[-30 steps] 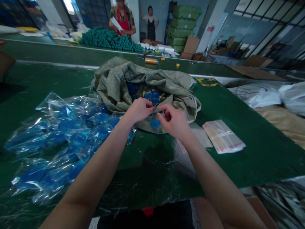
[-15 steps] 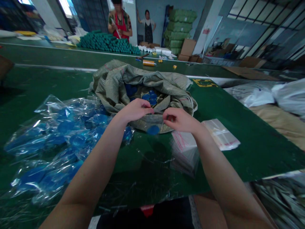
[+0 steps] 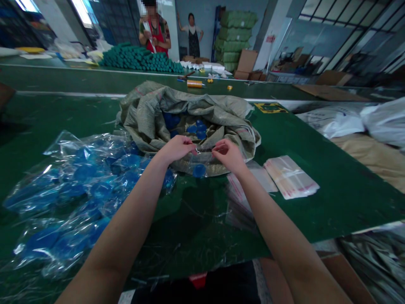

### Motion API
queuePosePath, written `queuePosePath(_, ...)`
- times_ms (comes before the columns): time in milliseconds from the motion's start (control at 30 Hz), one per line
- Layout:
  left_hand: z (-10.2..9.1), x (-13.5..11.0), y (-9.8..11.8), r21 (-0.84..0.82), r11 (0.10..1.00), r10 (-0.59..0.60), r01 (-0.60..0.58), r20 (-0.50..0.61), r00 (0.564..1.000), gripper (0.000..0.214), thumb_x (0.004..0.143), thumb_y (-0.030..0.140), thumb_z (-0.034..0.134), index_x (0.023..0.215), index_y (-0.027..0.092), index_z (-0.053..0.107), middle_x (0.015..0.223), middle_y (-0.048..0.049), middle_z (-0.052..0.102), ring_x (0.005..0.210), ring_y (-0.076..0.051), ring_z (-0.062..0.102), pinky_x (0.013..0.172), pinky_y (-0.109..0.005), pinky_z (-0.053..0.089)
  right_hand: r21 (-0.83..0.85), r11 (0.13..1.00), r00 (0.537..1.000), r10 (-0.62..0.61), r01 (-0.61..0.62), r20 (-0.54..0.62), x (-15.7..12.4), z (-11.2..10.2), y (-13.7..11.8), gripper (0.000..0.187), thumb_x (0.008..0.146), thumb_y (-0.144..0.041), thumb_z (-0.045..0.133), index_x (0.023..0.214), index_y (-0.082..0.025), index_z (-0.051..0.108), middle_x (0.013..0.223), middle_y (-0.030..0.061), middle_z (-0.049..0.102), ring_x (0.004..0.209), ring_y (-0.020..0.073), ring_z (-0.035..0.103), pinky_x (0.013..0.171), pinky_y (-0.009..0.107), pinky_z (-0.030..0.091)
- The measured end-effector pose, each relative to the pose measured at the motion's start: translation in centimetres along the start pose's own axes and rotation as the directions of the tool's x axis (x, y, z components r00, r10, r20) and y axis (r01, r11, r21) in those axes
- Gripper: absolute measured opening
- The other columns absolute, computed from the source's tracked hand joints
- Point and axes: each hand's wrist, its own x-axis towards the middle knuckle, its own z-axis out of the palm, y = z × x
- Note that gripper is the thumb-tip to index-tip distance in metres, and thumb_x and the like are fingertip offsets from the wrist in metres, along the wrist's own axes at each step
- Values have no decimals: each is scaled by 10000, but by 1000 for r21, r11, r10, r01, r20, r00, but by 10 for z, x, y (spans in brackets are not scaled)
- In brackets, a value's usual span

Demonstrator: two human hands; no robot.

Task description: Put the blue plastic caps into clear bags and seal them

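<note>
My left hand [image 3: 177,148] and my right hand [image 3: 227,154] are both pinched on the top edge of a clear plastic bag [image 3: 202,162] that holds a blue disc [image 3: 199,170]. They hover at the front lip of an open grey-green woven sack [image 3: 152,114] with more blue discs [image 3: 198,128] inside. A heap of bagged blue discs [image 3: 79,185] lies to my left on the green table [image 3: 316,202]. Stacks of flat empty clear bags [image 3: 289,177] lie to the right of my right hand.
Rolled dark green items [image 3: 139,59] are piled on a far table where a person in a red apron [image 3: 153,31] stands; another person [image 3: 191,31] stands behind. Cardboard boxes [image 3: 247,61] and green bundles are at the back. White sacks [image 3: 344,120] lie at the right.
The hands shifted slightly and drew apart along the bag's top edge; the small bag with one blue disc now hangs between them. The view has tilted a little.
</note>
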Motion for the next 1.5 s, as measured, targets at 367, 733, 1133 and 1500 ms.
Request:
queuePosePath(367,4,-1,0,240,970,110,-46,-261,959,229,787,345,615,895,173,720,886,-69,698,792,-207,620,709,-297,452,218,953,977,203,-212,65,-1,18,14,148,827,-276,602,870,-151,669,797,40,713,708,129,648,661,249,532)
queuePosePath(733,42,-9,22,604,703,473,-376,-2,881,266,924,287,487,991,252,742,1066,-49,714,901,-212,672,723,-307,485,303,948,995,96,-99,25,-1,31,31,162,851,-310,573,865,-177,664,784,29,689,730,148,634,673,270,518)
queuePosePath(1133,49,-1,9,617,682,513,-393,-20,858,300,941,268,461,969,229,757,1056,-53,731,896,-202,680,726,-301,499,635,729,962,254,-256,96,-7,37,34,147,733,-198,698,877,-176,719,825,20,738,762,126,666,764,271,541)
queuePosePath(1500,49,-3,12,620,684,505,-384,-24,863,277,938,289,479,988,237,746,1029,-54,744,887,-221,688,714,-310,497,521,827,974,221,-210,43,-7,41,38,142,779,-288,653,852,-177,706,777,28,715,692,141,648,730,308,541)
